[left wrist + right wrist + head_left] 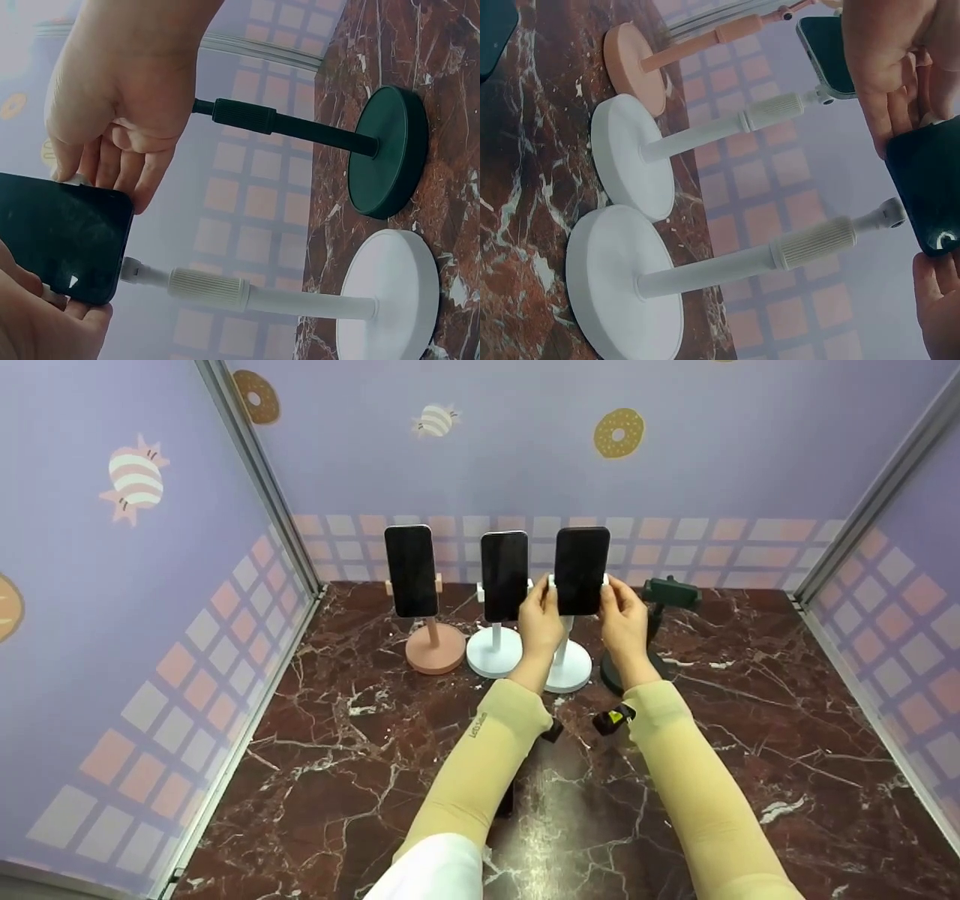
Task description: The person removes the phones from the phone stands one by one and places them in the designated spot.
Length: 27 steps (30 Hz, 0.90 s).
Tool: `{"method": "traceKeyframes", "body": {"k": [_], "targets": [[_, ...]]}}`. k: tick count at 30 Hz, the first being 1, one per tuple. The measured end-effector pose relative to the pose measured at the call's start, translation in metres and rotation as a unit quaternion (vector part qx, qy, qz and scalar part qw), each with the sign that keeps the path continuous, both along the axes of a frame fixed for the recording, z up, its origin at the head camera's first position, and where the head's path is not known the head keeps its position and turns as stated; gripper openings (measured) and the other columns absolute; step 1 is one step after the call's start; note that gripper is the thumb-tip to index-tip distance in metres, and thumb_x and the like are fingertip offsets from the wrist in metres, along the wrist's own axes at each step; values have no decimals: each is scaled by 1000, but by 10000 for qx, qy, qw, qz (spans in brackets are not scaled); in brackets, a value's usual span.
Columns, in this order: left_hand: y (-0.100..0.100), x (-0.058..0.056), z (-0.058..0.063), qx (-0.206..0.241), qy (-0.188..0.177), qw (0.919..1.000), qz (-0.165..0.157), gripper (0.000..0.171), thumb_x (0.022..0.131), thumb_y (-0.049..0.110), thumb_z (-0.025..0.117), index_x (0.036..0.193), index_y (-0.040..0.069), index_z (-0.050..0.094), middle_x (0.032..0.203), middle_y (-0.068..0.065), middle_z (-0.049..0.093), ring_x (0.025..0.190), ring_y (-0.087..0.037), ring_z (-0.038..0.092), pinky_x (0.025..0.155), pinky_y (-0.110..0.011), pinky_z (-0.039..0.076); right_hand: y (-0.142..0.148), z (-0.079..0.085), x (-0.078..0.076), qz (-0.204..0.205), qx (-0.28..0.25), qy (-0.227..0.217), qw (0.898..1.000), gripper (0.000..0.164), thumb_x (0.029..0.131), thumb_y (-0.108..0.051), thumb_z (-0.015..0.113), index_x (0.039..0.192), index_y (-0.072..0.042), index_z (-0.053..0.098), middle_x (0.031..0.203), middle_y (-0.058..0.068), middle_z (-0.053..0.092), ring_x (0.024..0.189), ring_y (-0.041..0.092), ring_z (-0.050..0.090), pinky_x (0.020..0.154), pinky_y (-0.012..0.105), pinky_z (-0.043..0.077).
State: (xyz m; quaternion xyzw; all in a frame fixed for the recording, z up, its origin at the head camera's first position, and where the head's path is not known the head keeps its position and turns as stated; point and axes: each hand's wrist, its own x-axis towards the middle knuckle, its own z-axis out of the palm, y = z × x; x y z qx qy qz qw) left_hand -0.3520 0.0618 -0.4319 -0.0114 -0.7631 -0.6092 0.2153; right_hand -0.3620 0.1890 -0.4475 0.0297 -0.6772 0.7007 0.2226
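Near the middle, a black phone (581, 570) stands upright in the clamp of a white phone stand (568, 667). My left hand (541, 619) grips the clamp's left side between thumb and fingers. On the opposite side, my right hand (625, 619) pinches the white clamp end. In the left wrist view, the phone (64, 232) lies between both hands, with the ribbed stem (210, 289) below it. The right wrist view shows the same phone (930, 187) above the white stem, fingers at both its edges. The clamp is mostly hidden behind phone and fingers.
Left of my hands, a pink stand (435, 649) and another white stand (494, 652) each bear an upright phone. A dark green stand (673, 593) is at the right, its holder tilted. A dark object (506, 801) lies on the marbled table, partly under my left forearm.
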Motion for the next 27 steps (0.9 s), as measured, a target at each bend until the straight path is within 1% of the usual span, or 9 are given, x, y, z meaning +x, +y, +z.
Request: {"method": "traceKeyframes", "body": {"k": [5,11,13,16,22,23,25,27], "targets": [[-2,1,1,175,41,9998,-110,33,105,9,54,133,-6,63,132,-21,68,124,-31,66,105,-30,52,-1,1,0,9,-147,59,9999,32,105,-9,54,130,10,62,89,-9,66,76,3,58,69,17,47],[-4,2,0,558,266,9970,-456,32,105,3,53,131,-13,60,131,-28,66,124,-36,65,105,-31,53,1,0,1,94,-160,78,9998,32,105,-8,54,129,11,61,77,-5,56,63,4,46,58,17,39],[-4,3,-1,670,335,9958,-536,32,104,1,52,131,-14,59,131,-29,66,124,-37,65,105,-31,53,2,1,2,120,-140,74,9998,32,105,-7,53,130,12,60,76,-4,55,62,4,45,57,17,38],[-4,6,-3,802,388,9941,-617,32,104,0,53,131,-15,59,130,-30,65,123,-38,65,105,-32,53,3,1,6,148,-100,99,9998,32,105,-6,53,131,13,59,75,-2,55,59,5,44,54,16,36],[-8,16,0,1231,357,9862,-1045,34,103,-1,53,134,-17,56,134,-32,62,127,-40,61,108,-33,51,5,5,20,84,-97,217,9997,31,104,-7,56,129,10,62,76,-3,56,56,6,44,48,17,35],[-9,18,0,1266,361,9851,-1103,34,103,-1,53,134,-17,56,134,-32,61,128,-40,61,108,-33,51,5,6,23,64,-84,261,9996,31,104,-7,57,129,10,62,78,-4,58,57,6,44,48,17,36],[-11,23,1,1320,394,9830,-1214,34,103,-2,54,133,-17,56,134,-32,61,128,-39,61,108,-33,51,4,8,30,52,-100,369,9993,29,104,-6,57,127,11,63,83,-6,63,62,5,51,53,16,41],[-13,28,1,1320,456,9815,-1311,33,102,-2,54,133,-17,57,133,-32,62,127,-39,61,108,-33,51,4,10,37,40,-128,479,9988,28,103,-5,57,126,11,64,87,-7,67,67,6,53,58,17,43]]}}
